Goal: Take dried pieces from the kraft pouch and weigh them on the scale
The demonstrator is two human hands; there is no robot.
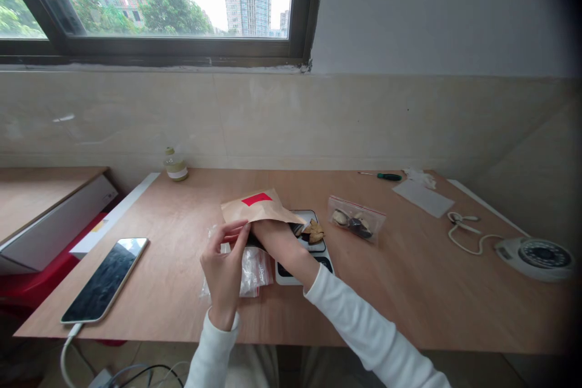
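Note:
A brown kraft paper bag with a red label is tilted above the table. My left hand pinches its near edge between thumb and fingers. My right hand reaches into the bag's opening, so its fingers are hidden. Under my right wrist is a white digital scale with dark button areas, partly covered. Brown dried, leaf-like pieces lie on its platform. Beneath my left hand and the bag are clear zip bags. Right of the scale lies a zip bag holding pale and dark lumps.
A charging phone lies at the left. A small bottle stands at the back left. At the back right are a green-handled screwdriver and a white sheet. A white round device with a cord sits far right.

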